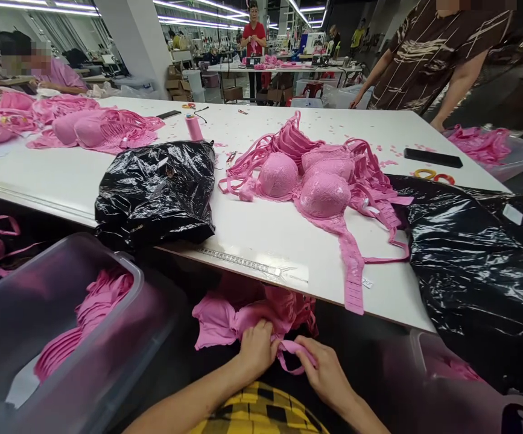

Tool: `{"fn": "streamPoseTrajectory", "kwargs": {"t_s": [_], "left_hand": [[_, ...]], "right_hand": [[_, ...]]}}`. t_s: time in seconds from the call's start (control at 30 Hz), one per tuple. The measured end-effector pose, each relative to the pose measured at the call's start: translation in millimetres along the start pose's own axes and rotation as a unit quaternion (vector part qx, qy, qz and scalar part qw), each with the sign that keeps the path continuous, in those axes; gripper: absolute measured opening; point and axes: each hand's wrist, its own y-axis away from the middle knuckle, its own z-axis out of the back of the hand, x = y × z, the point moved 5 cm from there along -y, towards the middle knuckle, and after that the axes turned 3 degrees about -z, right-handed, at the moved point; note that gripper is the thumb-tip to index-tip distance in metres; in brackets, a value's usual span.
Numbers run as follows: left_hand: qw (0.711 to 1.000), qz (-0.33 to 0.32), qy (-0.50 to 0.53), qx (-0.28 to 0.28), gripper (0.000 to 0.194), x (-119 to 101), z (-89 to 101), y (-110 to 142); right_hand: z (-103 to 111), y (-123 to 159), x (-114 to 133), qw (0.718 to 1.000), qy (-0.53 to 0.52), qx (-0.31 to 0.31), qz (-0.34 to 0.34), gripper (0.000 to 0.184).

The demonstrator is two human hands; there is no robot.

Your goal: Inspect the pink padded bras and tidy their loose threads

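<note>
The right hand [322, 364] pinches a pink strap [292, 347] between thumb and fingers, and the left hand [257, 346] is closed on the pink bra [216, 319] beside it; its fingertips are partly hidden in the cloth, so the exact hold is hard to make out. The bra is below the near edge of the white table [252, 232], just above a yellow-and-black checked garment [261, 413]. To the left stands a translucent tub [137, 277] with stacked pink pieces [102, 301] inside; another tub [419, 355] sits in shadow to the right.

Along the table edge runs a measuring tape [238, 260] (under clear film, it seems). Two black plastic bags crowd the tabletop: the left bag [157, 193] overhangs the edge, and the right bag [473, 253] spills over the corner. Between them lies a heap of pink bras [324, 193], one band hanging over the edge. Farther back are scissors [434, 175], a dark bar [433, 158] and a pink thread cone [193, 128]. A person in a brown patterned top [428, 57] stands at the far side; beyond, someone in a red shirt [254, 36] stands behind another table [283, 70].
</note>
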Motion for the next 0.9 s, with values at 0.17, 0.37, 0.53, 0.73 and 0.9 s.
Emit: {"fn": "streamPoseTrajectory", "kwargs": {"t_s": [0.17, 0.37, 0.53, 0.73, 0.9], "left_hand": [[0.999, 0.033, 0.022, -0.023, 0.023, 6.8, -14.5, -6.4], [0.996, 0.023, 0.068, -0.056, 0.022, 4.2, -18.9, -11.9], [0.989, 0.006, 0.11, -0.1, 0.019, 4.7, -18.8, -9.4], [0.979, 0.008, 0.149, -0.14, 0.02, 6.4, -25.1, -12.7], [0.971, 0.007, 0.181, -0.159, 0.017, 5.2, -25.9, -14.1]], "right_hand": [[-21.1, -2.8, -19.4, 0.996, -0.058, -0.007, -0.064, 0.034], [-28.0, 0.0, -35.1, 0.991, -0.079, -0.053, -0.095, 0.036], [-29.2, 3.0, -34.4, 0.99, -0.056, -0.085, -0.097, 0.032], [-30.4, 7.1, -33.4, 0.988, -0.043, -0.111, -0.093, 0.029], [-36.4, 7.3, -39.0, 0.989, -0.036, -0.121, -0.078, 0.026]]}}
